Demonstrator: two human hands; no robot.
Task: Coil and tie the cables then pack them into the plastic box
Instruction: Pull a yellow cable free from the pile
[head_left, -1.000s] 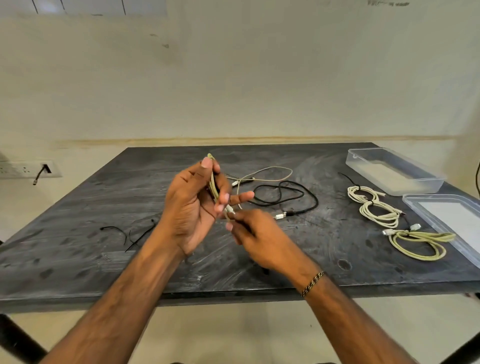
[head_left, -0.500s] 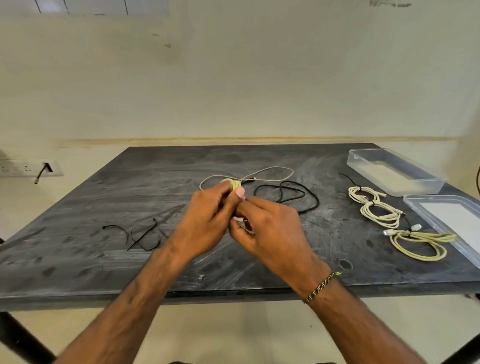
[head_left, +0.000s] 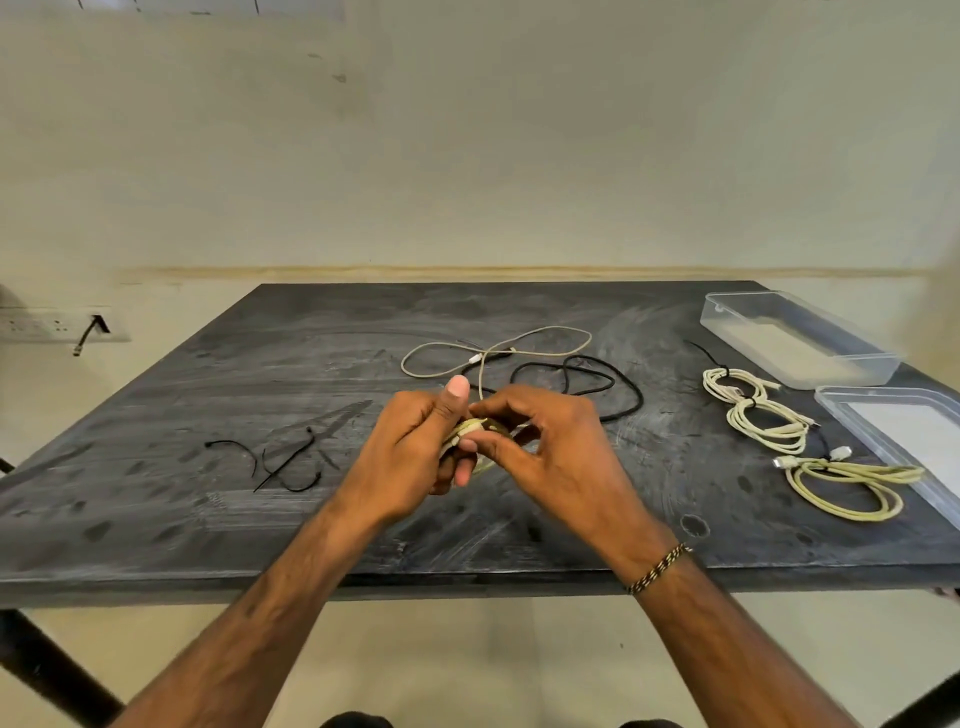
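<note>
Head view shows my dark, scuffed desk against a plain pale wall, a socket strip at the left of the frame. My left hand is closed around a small pale cable coil at mid frame, thumb up, and my right hand pinches the same coil from the right. Just beyond them lie a loose beige cable and a loose black cable, crossing. Black ties lie to the left. Two tied coils and sit at the right, beside the lid and below the plastic box near the upper right corner. Bare desk runs along the near edge.
</note>
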